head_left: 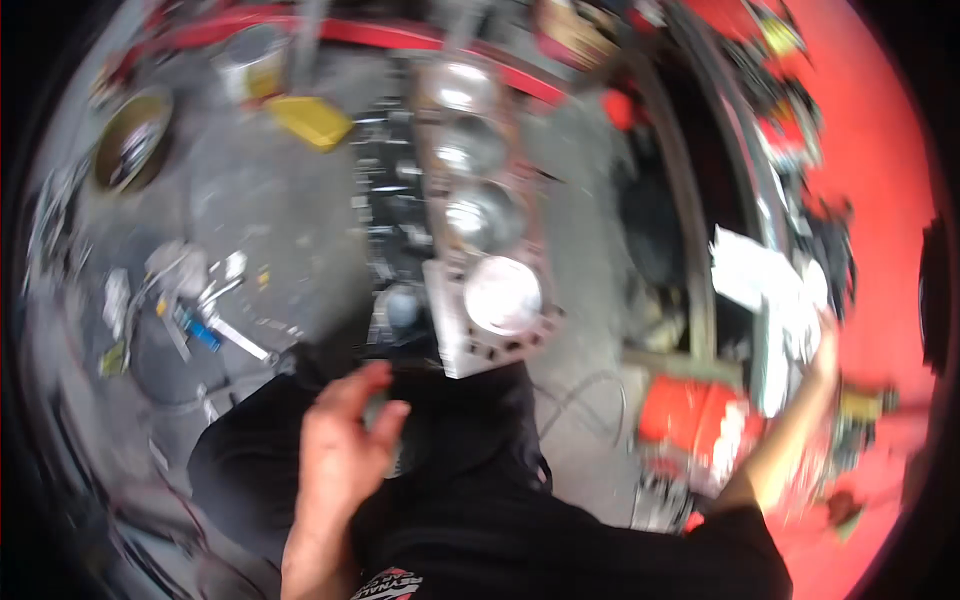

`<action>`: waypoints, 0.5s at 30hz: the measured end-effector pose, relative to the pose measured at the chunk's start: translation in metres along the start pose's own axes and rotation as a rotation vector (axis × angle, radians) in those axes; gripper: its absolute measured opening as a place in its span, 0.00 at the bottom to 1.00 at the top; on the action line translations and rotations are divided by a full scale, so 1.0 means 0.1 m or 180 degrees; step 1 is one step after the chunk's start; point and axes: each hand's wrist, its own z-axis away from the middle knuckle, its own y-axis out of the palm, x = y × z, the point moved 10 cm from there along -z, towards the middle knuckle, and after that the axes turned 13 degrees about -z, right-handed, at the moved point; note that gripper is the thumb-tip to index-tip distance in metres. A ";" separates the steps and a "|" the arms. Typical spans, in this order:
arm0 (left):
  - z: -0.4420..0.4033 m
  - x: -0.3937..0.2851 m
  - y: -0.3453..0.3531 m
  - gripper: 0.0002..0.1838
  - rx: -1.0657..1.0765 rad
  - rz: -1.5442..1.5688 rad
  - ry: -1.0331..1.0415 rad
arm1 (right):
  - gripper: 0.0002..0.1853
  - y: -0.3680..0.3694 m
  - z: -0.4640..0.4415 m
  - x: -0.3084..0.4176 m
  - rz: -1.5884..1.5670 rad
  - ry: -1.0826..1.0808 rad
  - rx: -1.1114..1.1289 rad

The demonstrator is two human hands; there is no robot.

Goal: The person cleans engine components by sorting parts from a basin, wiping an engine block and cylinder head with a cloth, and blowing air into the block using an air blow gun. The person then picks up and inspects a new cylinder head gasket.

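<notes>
An engine block with several round bores stands in front of my body, and a bright piston top fills the nearest bore. My left hand is over my lap, just below the block's near end, thumb and fingers apart, with nothing visible between them. Far to the right, my right hand reaches to a white cloth or paper beside the bench; its fingers are blurred, and whether it grips the white material is unclear.
Wrenches and a blue-handled tool lie on the floor at left. Behind them are a round bowl and a yellow piece. A red bar crosses the far side. Red containers stand at right.
</notes>
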 end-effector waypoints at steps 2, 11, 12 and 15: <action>-0.02 -0.01 0.06 0.24 0.0117 0.0015 -0.0032 | 0.18 0.01 -0.19 -2.02 0.1789 0.0385 0.0346; -0.23 0.00 0.05 0.21 -0.0165 -0.0824 0.0157 | 0.22 -0.64 0.28 -0.48 0.1440 -0.0630 -0.0929; -0.25 0.00 0.07 0.21 -0.0172 -0.0801 0.0146 | 0.24 -0.82 0.45 0.18 0.1343 -0.0923 -0.1058; -0.29 0.09 0.02 0.20 -0.0212 -0.0878 0.0026 | 0.22 -0.98 0.91 1.16 0.0818 -0.1495 -0.1256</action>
